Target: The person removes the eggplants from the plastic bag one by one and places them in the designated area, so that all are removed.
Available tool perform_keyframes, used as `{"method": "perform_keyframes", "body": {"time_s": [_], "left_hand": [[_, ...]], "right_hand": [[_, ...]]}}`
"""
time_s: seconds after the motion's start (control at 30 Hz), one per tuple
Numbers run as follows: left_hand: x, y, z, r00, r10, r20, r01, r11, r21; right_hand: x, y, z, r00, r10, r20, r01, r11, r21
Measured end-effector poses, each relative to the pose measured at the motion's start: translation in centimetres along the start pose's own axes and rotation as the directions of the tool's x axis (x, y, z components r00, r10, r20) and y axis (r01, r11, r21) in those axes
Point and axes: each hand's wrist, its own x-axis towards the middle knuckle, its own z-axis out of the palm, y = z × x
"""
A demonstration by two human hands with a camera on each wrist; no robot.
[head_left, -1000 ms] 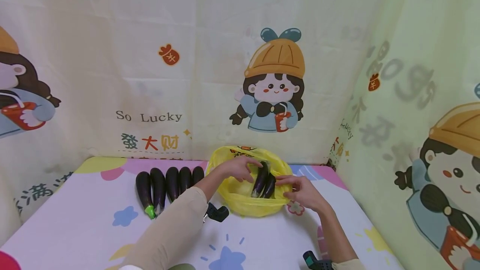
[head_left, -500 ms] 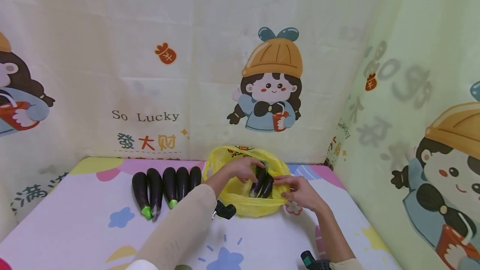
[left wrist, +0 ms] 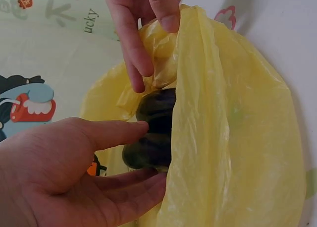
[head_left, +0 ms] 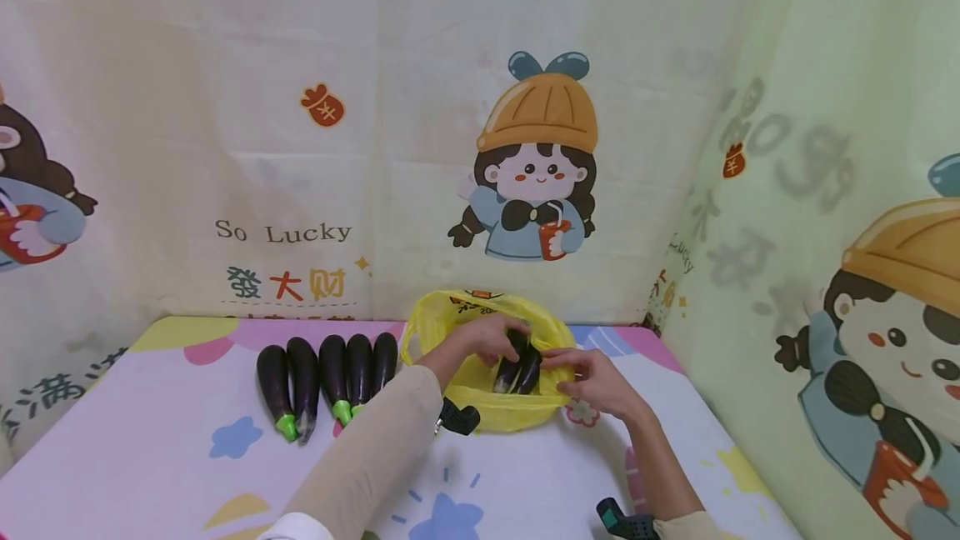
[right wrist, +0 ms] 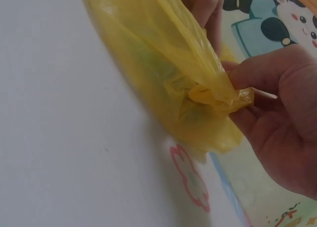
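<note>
A yellow plastic bag lies with its mouth facing up, and two dark purple eggplants rest side by side in it. My left hand reaches into the mouth. In the left wrist view, its thumb lies against an eggplant and its fingers curl under the pair; the bag hides their far ends. My right hand pinches the bag's right rim between thumb and fingers, as the right wrist view shows at the gathered yellow film.
Several more eggplants lie in a row on the table, left of the bag, some with green stem ends showing. A printed cloth wall rises behind the table, and another stands at the right.
My left hand has moved slightly down and inward, closing its fingers about the eggplants in the bag. The right hand keeps its hold on the rim. The head view has shifted slightly.
</note>
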Motion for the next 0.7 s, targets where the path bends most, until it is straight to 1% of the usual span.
{"method": "perform_keyframes", "body": {"time_s": [0.17,0.37,0.53,0.7], "left_hand": [[0.31,-0.24,0.33,1.000,-0.005,0.012,0.005,1.000,-0.014],[0.61,-0.38,0.58,1.000,0.001,0.020,-0.002,1.000,0.014],[0.72,-0.30,0.77,1.000,0.016,0.003,-0.017,0.999,0.032],[0.70,-0.33,0.97,1.000,0.010,-0.019,-0.010,1.000,0.019]], "right_hand": [[0.06,0.04,0.14,1.000,0.006,0.002,-0.006,1.000,0.011],[0.16,0.08,0.17,1.000,0.017,0.008,-0.018,1.000,0.020],[0.15,0.10,0.11,1.000,0.014,0.002,-0.014,1.000,0.003],[0.11,0.09,0.10,1.000,0.016,0.006,-0.016,1.000,0.006]]}}
